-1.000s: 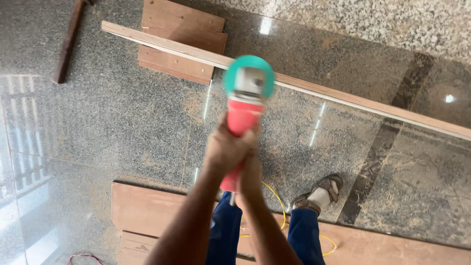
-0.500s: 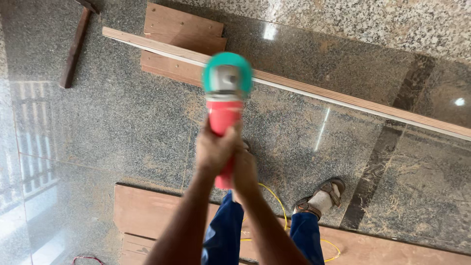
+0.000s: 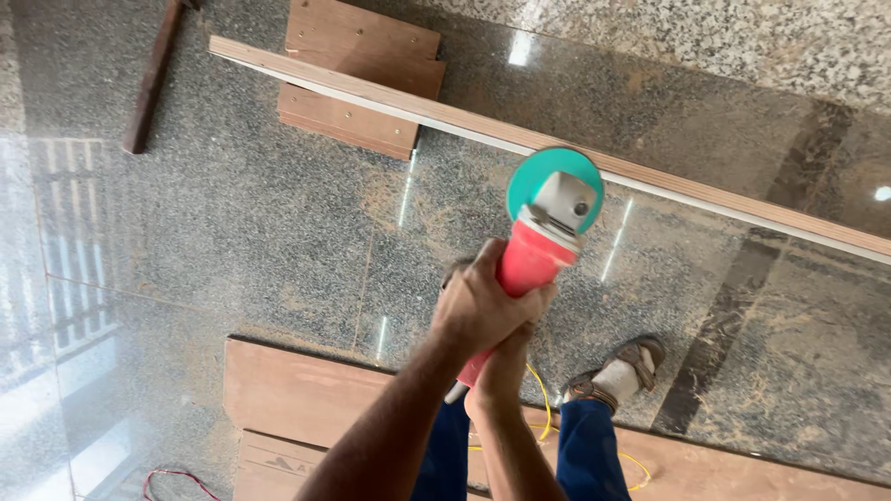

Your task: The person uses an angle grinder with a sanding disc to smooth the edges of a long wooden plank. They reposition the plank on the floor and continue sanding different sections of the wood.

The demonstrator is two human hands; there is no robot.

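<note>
We grip a red-bodied angle grinder w/ grey metal head & teal round guard [image 3: 548,223], both hands wrapped tight on its handle: left hand [image 3: 483,306] upper, right hand [image 3: 501,371] below. Grinder held above speckled granite floor [image 3: 232,213], near long thin wood strip [image 3: 464,116].

The angle grinder [image 3: 543,246] has a coral-red body, a grey metal head and a teal-green guard. At ten o'clock from it lie reddish-brown boards [image 3: 357,79] on a dark, speckled, glossy granite floor [image 3: 232,232]. A yellow cable [image 3: 543,408] curls at six o'clock beside blue trousers [image 3: 589,459].
</note>
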